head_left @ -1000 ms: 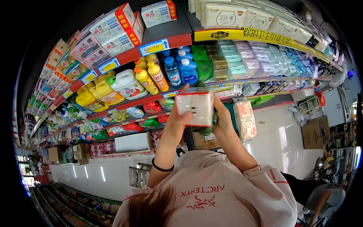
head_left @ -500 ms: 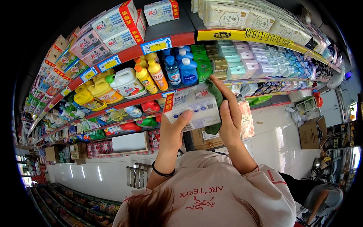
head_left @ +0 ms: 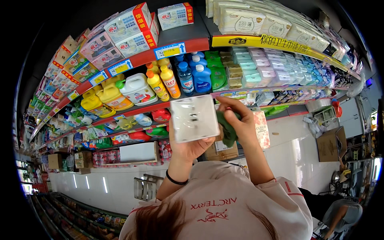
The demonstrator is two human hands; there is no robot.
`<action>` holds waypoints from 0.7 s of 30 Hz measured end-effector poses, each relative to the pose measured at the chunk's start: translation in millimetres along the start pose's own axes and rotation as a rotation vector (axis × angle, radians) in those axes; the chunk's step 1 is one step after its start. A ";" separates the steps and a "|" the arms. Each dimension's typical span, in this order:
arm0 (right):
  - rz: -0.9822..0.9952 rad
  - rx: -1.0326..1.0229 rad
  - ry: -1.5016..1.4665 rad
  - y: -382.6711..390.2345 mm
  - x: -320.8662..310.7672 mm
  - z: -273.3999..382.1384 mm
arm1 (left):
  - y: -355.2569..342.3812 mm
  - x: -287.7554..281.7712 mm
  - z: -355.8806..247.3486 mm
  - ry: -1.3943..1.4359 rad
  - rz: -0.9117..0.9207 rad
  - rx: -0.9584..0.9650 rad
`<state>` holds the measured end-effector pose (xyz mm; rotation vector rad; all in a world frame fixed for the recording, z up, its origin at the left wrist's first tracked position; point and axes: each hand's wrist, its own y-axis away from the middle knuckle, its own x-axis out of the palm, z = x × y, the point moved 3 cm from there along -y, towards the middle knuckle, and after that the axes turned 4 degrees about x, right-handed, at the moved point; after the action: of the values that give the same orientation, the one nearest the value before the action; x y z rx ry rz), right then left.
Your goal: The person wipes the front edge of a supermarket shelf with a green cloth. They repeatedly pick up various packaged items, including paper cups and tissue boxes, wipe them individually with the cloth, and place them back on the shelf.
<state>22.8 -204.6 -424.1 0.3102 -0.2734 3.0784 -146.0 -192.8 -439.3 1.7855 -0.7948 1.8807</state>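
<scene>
A white plastic-wrapped soap pack (head_left: pixel 195 118) is held up in front of the shelves, its plain square end facing me. My left hand (head_left: pixel 188 149) is closed round it from below and behind, so most of those fingers are hidden. To the right of the pack, my right hand (head_left: pixel 239 119) grips a crumpled dark green cloth (head_left: pixel 228 130) between thumb and fingers. The cloth hangs down beside the pack's right edge; I cannot tell whether it touches it. Similar soap packs (head_left: pixel 129 28) are stacked on the top shelf, with a single one (head_left: pixel 175 16) to their right.
Below the top shelf stand yellow bottles (head_left: pixel 170 82), blue bottles (head_left: pixel 202 78) and a white jug (head_left: pixel 139 89). Tissue packs (head_left: pixel 242 20) fill the upper right. A cardboard box (head_left: pixel 222 151) sits beneath my hands. A metal stool (head_left: pixel 145 187) is at lower left, another person (head_left: pixel 340 214) at lower right.
The pack has turned from its printed side to its plain end. My right hand, with the green cloth, has come off the pack's side and sits a little apart from it.
</scene>
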 end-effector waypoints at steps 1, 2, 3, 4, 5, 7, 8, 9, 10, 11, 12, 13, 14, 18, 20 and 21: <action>0.036 -0.033 0.030 1.5 -3.3 6.1 | -1.0 0.9 4.0 0.114 0.014 -0.074; 0.070 -0.067 0.060 2.8 -3.3 13.0 | -1.9 1.9 7.8 0.227 0.028 -0.149; 0.095 -0.104 0.139 2.6 1.4 20.7 | -3.4 2.1 8.3 0.169 0.062 -0.115; 0.118 -0.139 0.222 2.5 8.7 33.7 | -4.9 2.0 10.3 0.114 0.097 -0.081; 0.146 -0.170 0.300 0.6 15.8 41.6 | -5.3 -0.5 9.4 0.059 0.126 -0.041; 0.191 -0.121 0.449 -4.6 22.9 49.8 | -7.3 -7.3 7.7 0.011 0.152 -0.030; 0.209 -0.100 0.524 -5.7 25.5 53.8 | -8.6 -6.5 7.2 -0.015 0.166 -0.029; 0.214 -0.143 0.607 -5.1 28.7 59.2 | -8.3 -6.9 5.3 -0.092 0.051 0.024; 0.212 -0.181 0.693 -3.6 30.1 63.4 | -8.9 -0.3 5.6 -0.166 -0.065 0.073; 0.212 -0.219 0.779 -2.7 31.7 65.2 | -9.1 1.8 4.8 -0.240 -0.180 0.123; 0.168 -0.173 0.794 -4.3 32.2 62.5 | -11.1 -2.5 3.6 -0.225 -0.132 0.056; 0.126 -0.127 0.809 -6.4 33.6 59.2 | -13.8 -8.7 -0.7 -0.209 -0.082 -0.009; 0.084 -0.081 0.824 -7.7 33.4 57.3 | -15.4 -12.1 -3.6 -0.192 -0.032 -0.074; 0.039 -0.301 0.910 -7.9 35.0 67.1 | -15.9 -30.4 -27.7 -0.993 -0.402 0.261; -0.057 -0.423 1.038 -9.6 31.1 64.1 | -15.8 -6.0 -42.1 -0.966 -0.449 0.392; -0.096 -0.461 1.085 -13.0 26.6 62.1 | -12.3 -7.4 -55.7 -0.969 -0.303 0.320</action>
<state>9.5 -202.4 -356.6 -1.2343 -0.8004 2.4859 -179.0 -146.2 -445.7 2.8639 -0.4532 0.9115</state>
